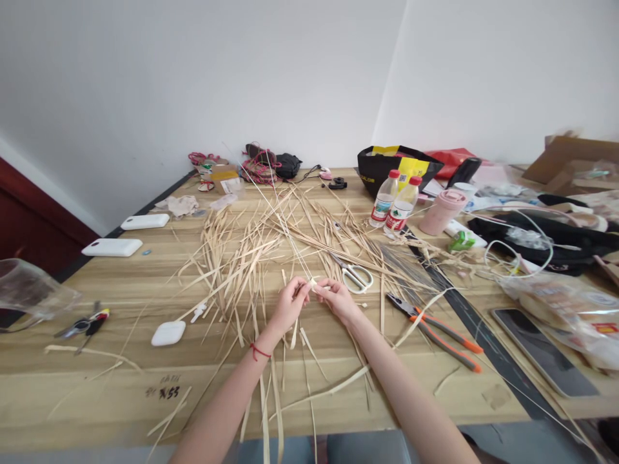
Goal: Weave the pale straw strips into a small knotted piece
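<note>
My left hand [291, 301] and my right hand [338, 299] meet at the middle of the table, fingertips pinched together. Between them is a small pale piece of straw strip [313, 284], its exact shape mostly covered by my fingers. Two thin, pale stems [290, 240] run up and away from this piece toward the back of the table. Loose dry straw strips [242, 258] lie spread around and under my hands. Just beyond my right hand rest white-handled scissors [358, 279], partly among the straw. Orange-handled pliers [435, 332] lie farther right.
Two water bottles [384, 198], a pink cup [442, 211] and a black bag [387, 171] stand at the back right. A phone [544, 351] lies right. On the left are a white earphone case [168, 333], white devices [112, 247] and a clear container [33, 290].
</note>
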Available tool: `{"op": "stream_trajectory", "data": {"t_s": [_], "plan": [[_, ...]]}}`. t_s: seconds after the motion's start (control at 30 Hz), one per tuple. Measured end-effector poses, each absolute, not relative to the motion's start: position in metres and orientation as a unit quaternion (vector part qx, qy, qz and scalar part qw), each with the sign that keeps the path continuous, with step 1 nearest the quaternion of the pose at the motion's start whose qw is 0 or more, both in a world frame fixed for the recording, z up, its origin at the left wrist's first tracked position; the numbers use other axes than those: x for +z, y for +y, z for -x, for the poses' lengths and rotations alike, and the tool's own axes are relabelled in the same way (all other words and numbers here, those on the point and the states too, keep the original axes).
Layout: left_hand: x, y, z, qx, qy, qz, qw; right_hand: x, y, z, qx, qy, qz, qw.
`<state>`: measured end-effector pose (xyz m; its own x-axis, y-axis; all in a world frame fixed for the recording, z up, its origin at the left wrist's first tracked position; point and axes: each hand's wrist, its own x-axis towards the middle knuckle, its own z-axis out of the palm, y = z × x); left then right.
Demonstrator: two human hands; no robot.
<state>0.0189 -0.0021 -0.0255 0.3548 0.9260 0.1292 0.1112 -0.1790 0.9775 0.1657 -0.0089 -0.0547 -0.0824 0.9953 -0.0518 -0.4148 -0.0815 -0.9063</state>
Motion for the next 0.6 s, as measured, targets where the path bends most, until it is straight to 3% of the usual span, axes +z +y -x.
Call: {"op": "stream_trajectory", "data": {"t_s": [0.6], "plan": [[-0.03,0.015,-0.007,0.473,0.393,-0.543,0.571,-0.043,-0.019,-0.159,0.704,-0.367,0.332,0.509]]}}
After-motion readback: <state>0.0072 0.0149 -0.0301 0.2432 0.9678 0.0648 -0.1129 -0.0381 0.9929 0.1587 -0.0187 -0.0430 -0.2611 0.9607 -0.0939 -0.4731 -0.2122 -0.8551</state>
